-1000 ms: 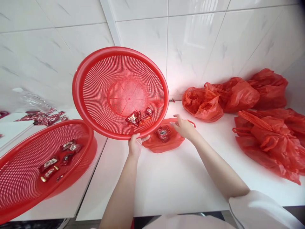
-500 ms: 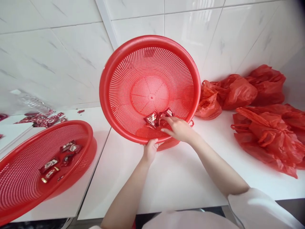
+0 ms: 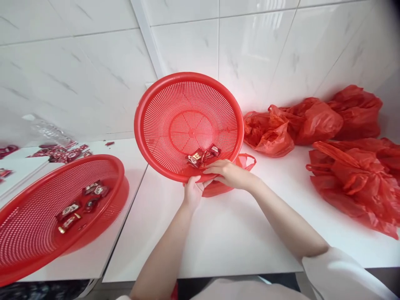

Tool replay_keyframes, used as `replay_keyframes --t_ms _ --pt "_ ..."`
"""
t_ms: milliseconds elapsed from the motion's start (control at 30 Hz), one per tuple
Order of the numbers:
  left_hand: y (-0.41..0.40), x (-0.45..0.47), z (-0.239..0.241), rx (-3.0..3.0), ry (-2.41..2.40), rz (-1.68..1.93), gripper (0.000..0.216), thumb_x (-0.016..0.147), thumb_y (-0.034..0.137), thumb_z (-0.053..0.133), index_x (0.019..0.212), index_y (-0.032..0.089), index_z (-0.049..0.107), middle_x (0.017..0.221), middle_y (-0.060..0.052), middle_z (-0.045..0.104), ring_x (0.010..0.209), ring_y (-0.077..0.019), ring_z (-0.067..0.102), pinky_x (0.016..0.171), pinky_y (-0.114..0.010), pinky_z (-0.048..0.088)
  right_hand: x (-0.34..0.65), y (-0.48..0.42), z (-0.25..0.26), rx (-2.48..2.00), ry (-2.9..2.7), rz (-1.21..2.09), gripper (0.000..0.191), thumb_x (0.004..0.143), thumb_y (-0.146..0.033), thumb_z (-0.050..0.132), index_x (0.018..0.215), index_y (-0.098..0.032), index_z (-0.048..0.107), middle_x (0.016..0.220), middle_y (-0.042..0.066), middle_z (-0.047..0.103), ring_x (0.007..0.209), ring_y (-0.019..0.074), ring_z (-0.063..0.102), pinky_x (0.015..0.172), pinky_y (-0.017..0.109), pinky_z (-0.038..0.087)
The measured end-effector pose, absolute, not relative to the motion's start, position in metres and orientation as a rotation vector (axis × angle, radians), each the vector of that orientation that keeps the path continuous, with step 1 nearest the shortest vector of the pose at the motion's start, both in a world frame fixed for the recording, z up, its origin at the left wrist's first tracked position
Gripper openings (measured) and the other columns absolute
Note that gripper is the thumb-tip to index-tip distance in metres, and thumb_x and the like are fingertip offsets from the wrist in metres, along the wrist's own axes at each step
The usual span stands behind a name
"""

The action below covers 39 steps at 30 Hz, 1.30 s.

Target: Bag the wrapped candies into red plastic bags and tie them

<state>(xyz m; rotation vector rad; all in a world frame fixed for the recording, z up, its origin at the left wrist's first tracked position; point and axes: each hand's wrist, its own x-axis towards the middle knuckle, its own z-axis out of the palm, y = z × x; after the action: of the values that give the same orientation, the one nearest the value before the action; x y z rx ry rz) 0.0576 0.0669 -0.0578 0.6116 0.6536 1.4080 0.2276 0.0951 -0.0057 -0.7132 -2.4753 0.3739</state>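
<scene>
A round red plastic mesh basket [image 3: 190, 98] is tipped toward me, its open side facing me. My left hand [image 3: 193, 192] grips its lower rim from below, the thumb over the edge. My right hand [image 3: 229, 173] reaches across the lower right rim, fingers stretched out beside the candies; nothing shows held in it. Inside, near the low side, lie a few red wrapped candies [image 3: 196, 158]. Partly hidden below the basket is a red plastic bag [image 3: 217, 190], a loop handle sticking out at the right.
At left a second red mesh basket [image 3: 28, 233] holds several wrapped candies [image 3: 69, 210]. Behind it are a clear plastic bottle [image 3: 51, 132] and red wrappers [image 3: 64, 153]. Red plastic bags [image 3: 321, 123] line the tiled wall [image 3: 256, 50]; more bags [image 3: 365, 183] lie at right.
The basket has come lower and tilted back somewhat. My right hand has drawn back from the candies toward the rim, its fingers closer together. My left hand still grips the rim.
</scene>
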Motion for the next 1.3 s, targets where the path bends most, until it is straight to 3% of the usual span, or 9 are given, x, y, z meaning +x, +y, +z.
replay_keyframes --t_ms 133,267,467,633,767,867,1067,1200,1300 --pt "0.067 0.055 -0.056 0.666 0.670 1.410 0.031 0.070 0.019 0.059 0.101 0.017 0.064 0.103 -0.007 0.072 0.104 -0.0281 0.064 0.091 -0.049 0.051 0.237 0.094 0.003 -0.699 -2.364 0.547 0.035 0.087 -0.009 0.053 0.117 -0.021 0.066 0.113 0.006 0.069 0.102 0.0185 0.065 0.090 0.033 0.051" --pt "0.070 0.049 -0.055 0.688 0.741 1.435 0.031 0.068 0.021 0.060 0.098 0.015 0.066 0.103 -0.008 0.072 0.104 -0.0295 0.064 0.091 -0.049 0.051 0.248 0.084 0.022 -0.931 -2.303 0.492 0.033 0.093 -0.022 0.050 0.123 -0.025 0.062 0.110 0.002 0.071 0.090 0.0166 0.069 0.080 0.028 0.053" --pt "0.081 0.032 -0.055 0.662 0.859 1.668 0.021 0.061 0.019 0.065 0.083 0.017 0.067 0.082 -0.002 0.072 0.089 -0.0249 0.067 0.085 -0.048 0.054 0.268 0.075 0.040 -0.939 -2.288 0.470 0.029 0.094 -0.025 0.045 0.112 -0.025 0.067 0.097 0.002 0.073 0.075 0.0154 0.067 0.069 0.026 0.051" --pt "0.083 0.022 -0.047 0.710 0.845 1.800 0.031 0.063 0.016 0.063 0.093 0.023 0.067 0.095 0.000 0.070 0.095 -0.0220 0.064 0.087 -0.047 0.054 0.270 0.077 0.038 -0.988 -2.195 0.511 0.031 0.095 -0.033 0.047 0.120 -0.026 0.064 0.085 0.000 0.073 0.063 0.0134 0.063 0.063 0.025 0.049" --pt "0.083 0.021 -0.046 0.718 0.836 1.814 0.031 0.065 0.017 0.063 0.095 0.024 0.067 0.097 0.000 0.068 0.098 -0.0210 0.062 0.088 -0.048 0.054 0.264 0.085 0.029 -1.082 -2.072 0.530 0.034 0.092 -0.035 0.052 0.122 -0.023 0.062 0.089 0.001 0.074 0.073 0.0161 0.068 0.074 0.028 0.052" --pt "0.084 0.022 -0.049 0.714 0.851 1.791 0.027 0.065 0.018 0.064 0.091 0.023 0.067 0.095 0.000 0.068 0.098 -0.0212 0.062 0.088 -0.048 0.053 0.262 0.089 0.025 -1.084 -1.947 0.610 0.029 0.090 -0.037 0.055 0.113 -0.022 0.066 0.099 0.003 0.074 0.081 0.0175 0.069 0.078 0.029 0.052" --pt "0.083 0.025 -0.050 0.700 0.885 1.756 0.032 0.064 0.019 0.064 0.095 0.023 0.066 0.098 -0.001 0.068 0.098 -0.0217 0.062 0.087 -0.049 0.054 0.266 0.087 0.032 -1.025 -1.896 0.854 0.035 0.091 -0.049 0.049 0.077 -0.019 0.059 0.070 0.001 0.067 0.066 0.0160 0.064 0.062 0.027 0.050" --pt "0.083 0.026 -0.050 0.709 0.908 1.745 0.032 0.063 0.019 0.064 0.095 0.021 0.065 0.096 -0.002 0.068 0.095 -0.0219 0.062 0.086 -0.050 0.054 0.265 0.088 0.034 -1.092 -2.093 0.787 0.039 0.090 -0.046 0.047 0.061 -0.020 0.044 0.054 -0.005 0.047 0.050 0.0100 0.048 0.048 0.022 0.035" --pt "0.083 0.025 -0.051 0.714 0.917 1.752 0.033 0.061 0.018 0.065 0.095 0.022 0.065 0.095 -0.002 0.068 0.093 -0.0225 0.063 0.084 -0.049 0.055 0.262 0.091 0.030 -1.170 -2.230 0.659 0.044 0.090 -0.045 0.047 0.055 -0.020 0.039 0.050 -0.005 0.039 0.046 0.0087 0.037 0.046 0.022 0.027"
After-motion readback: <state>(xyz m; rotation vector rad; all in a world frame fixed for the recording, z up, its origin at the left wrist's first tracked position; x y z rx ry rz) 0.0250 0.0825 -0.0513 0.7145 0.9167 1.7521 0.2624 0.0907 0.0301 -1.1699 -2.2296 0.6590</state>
